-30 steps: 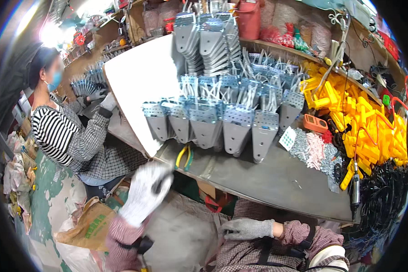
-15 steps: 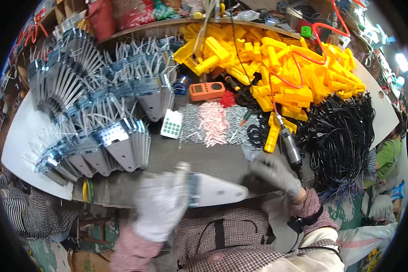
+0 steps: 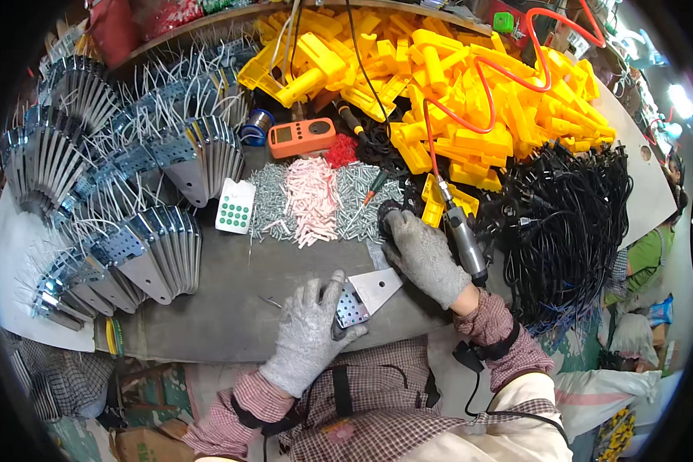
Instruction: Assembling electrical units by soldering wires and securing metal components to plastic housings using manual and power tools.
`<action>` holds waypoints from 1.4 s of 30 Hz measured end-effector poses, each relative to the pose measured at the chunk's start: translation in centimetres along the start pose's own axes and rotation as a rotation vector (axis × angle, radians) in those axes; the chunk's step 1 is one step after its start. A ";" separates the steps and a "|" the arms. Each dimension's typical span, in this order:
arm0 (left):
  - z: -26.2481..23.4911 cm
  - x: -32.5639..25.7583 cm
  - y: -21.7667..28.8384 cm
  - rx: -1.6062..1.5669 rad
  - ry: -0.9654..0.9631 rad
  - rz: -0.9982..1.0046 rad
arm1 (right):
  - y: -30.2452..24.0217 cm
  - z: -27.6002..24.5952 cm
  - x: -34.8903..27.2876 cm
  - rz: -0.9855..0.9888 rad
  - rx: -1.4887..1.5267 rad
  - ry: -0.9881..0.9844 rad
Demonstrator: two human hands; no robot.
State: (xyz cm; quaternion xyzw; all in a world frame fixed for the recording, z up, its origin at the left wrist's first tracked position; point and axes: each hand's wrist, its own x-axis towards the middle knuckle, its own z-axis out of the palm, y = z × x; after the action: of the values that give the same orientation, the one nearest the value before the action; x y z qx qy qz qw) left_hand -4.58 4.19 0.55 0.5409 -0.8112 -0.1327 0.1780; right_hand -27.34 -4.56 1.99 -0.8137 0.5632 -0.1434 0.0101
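Head view: the grey bracket (image 3: 374,292) has been turned over the bench (image 3: 231,285), pinched one-handed by the left hand (image 3: 308,327); the right hand (image 3: 427,258), apart, has been moved to black parts (image 3: 390,206), its grasp undetermined.

Orange meter (image 3: 304,138) beside blue spool (image 3: 256,128); red bucket (image 3: 114,32) upper left; white sack (image 3: 593,400) lower right.

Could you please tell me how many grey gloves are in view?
2: one on the left hand, touching the metal bracket; one on the right hand, beside the silver power tool. Others may be hidden.
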 end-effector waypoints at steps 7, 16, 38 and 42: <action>0.3 1.8 -5.6 -0.557 -0.008 0.194 | -0.9 -2.3 1.2 0.217 0.448 0.221; -3.6 0.0 -8.6 -0.994 -0.057 -0.118 | -8.4 0.7 -1.7 -0.476 0.463 -0.022; -2.2 -2.3 -7.1 -0.226 -0.104 0.060 | -10.1 2.9 -1.2 -0.433 -0.002 -0.196; -2.8 -2.1 -7.2 -0.164 -0.034 0.057 | -9.5 3.3 -1.5 -0.430 0.082 -0.138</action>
State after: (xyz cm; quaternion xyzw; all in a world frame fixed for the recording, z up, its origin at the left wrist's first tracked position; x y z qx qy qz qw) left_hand 3.33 3.37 -0.20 0.4987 -0.8157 -0.2025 0.2117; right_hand -18.30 -0.20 0.24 -0.9217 0.3688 -0.1090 0.0510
